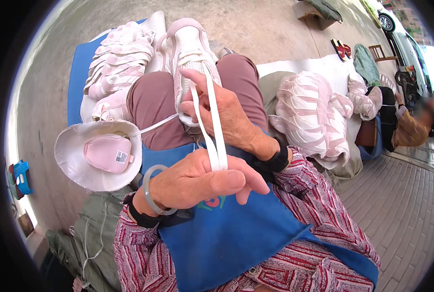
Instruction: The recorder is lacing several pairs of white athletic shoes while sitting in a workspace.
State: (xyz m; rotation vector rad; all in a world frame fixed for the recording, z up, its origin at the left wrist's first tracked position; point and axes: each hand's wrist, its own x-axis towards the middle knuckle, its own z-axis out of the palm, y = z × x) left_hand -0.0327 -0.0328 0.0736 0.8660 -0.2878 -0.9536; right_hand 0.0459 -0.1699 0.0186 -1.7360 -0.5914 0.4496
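A white and pale pink sneaker (pixel 188 46) rests upright between my knees, its toe pointing away from me. From its lacing a white shoelace (pixel 219 141) runs in two strands down to my left hand (pixel 192 180), which is closed on it between thumb and index finger. Over the sneaker's opening is my right hand (pixel 226 114), index finger stretched out and thumb apart, with the strands passing across it. Another thin lace stretches left from the sneaker to a white, bowl-shaped fabric hat (pixel 71 160), which holds a pink shoe-tongue-like piece (pixel 107 153) with a printed label.
Piles of similar sneakers lie left (pixel 122 58) on a blue sheet (pixel 78 73) and right (pixel 314 112) on green cloth. A blue apron (pixel 222 243) covers my lap. At the far right sits another person (pixel 409 129), near a parked car (pixel 412 53). Red sandals (pixel 341 49) lie farther off.
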